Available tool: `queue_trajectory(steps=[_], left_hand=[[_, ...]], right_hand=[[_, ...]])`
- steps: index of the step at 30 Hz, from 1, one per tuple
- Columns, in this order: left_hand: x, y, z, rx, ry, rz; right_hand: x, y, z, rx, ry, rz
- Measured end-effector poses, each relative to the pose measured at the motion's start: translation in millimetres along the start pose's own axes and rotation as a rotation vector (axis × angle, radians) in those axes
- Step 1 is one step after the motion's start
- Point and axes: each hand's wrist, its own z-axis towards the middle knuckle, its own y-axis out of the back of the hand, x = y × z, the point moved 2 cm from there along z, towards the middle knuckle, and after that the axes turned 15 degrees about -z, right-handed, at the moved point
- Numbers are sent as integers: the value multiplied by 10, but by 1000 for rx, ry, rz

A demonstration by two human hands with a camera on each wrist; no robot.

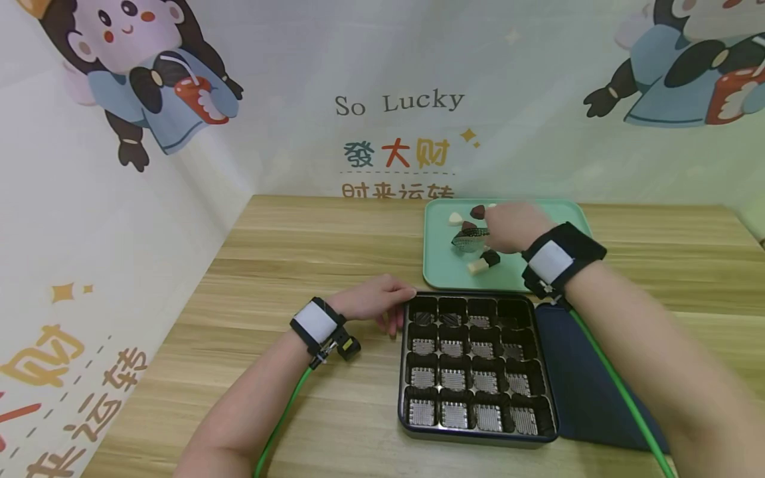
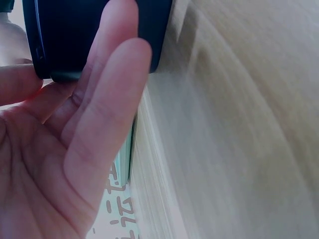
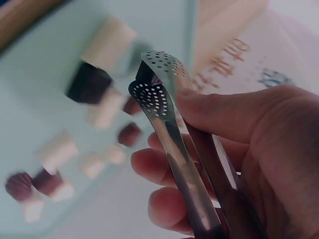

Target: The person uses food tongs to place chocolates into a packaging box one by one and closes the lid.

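My right hand (image 1: 515,227) grips metal tongs (image 3: 184,144) with perforated tips over the green tray (image 1: 435,265). Between the tips sits a dark chocolate (image 3: 147,74), partly covered by the metal. White and brown chocolates lie on the tray, among them a white piece (image 1: 477,266) touching a dark chocolate (image 1: 491,257). At the back left corner of a black compartmented box (image 1: 478,435), my left hand (image 1: 373,300) holds the rim, its other fingers along the side wall. Dark striped pieces (image 1: 449,320) show in the two back-left compartments; the back-right ones are too dark to tell.
A navy flat panel (image 1: 597,385) lies right of the box, partly under my right forearm. The tray stands directly behind the box on the wooden table (image 1: 311,245). A printed cloth (image 1: 508,133) hangs behind the table. Green cables (image 1: 621,385) run along both forearms.
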Motion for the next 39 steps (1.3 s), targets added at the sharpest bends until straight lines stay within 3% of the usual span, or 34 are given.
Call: queue_trajectory(steps=[8,12,16,22,29,34,39], left_hand=[[-17,2,11,6,0,10],[-28,9,19,13,-7,13],[-22,19,13,9,-10,18],[18,14,8,2,-5,18],[19,2,18,-3,0,5],[19,0,13,0,-5,11],[17,5,-5,-7,-6,10]], right_hand=[[-235,250,-579,-94,121,50],[-258,196,-853,-164,184,-38],[-172,81,-1002,-179,226,-96],[46,-28,-1035,-172,266,-143],[247,26,-975,-209,282,-171],[404,92,-888,-320,328,-262],[614,165,-792,-393,319,-404]])
